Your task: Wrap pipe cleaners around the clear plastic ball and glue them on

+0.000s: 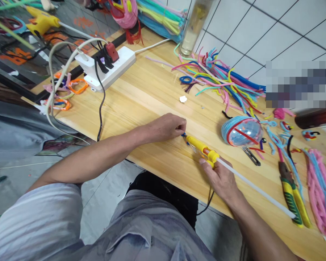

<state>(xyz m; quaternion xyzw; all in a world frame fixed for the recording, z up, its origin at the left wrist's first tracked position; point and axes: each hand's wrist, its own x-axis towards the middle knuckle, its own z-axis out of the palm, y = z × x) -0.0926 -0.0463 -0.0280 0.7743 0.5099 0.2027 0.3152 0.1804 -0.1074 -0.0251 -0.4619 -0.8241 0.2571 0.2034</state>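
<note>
My right hand point(222, 178) is wrapped round a yellow hot glue gun point(199, 144), with a long white glue stick point(256, 187) sticking out of its back end. The gun's nozzle points left, close to my left hand point(170, 127). That hand is closed, fingertips pinched together, and a small dark blue piece point(184, 134) shows just below them at the nozzle. Most of what the left fingers hold is hidden. Right of the hands lies a clear ball partly wound with light blue pipe cleaner point(241, 131), crossed by red strips.
Pliers with green and yellow handles point(290, 197) lie at the right beside pink and blue pipe cleaners point(319, 192). A loose pile of coloured pipe cleaners point(220, 81) spreads at the back. A white power strip point(111, 69) with cables stands at the left, near a second yellow glue gun point(42, 22).
</note>
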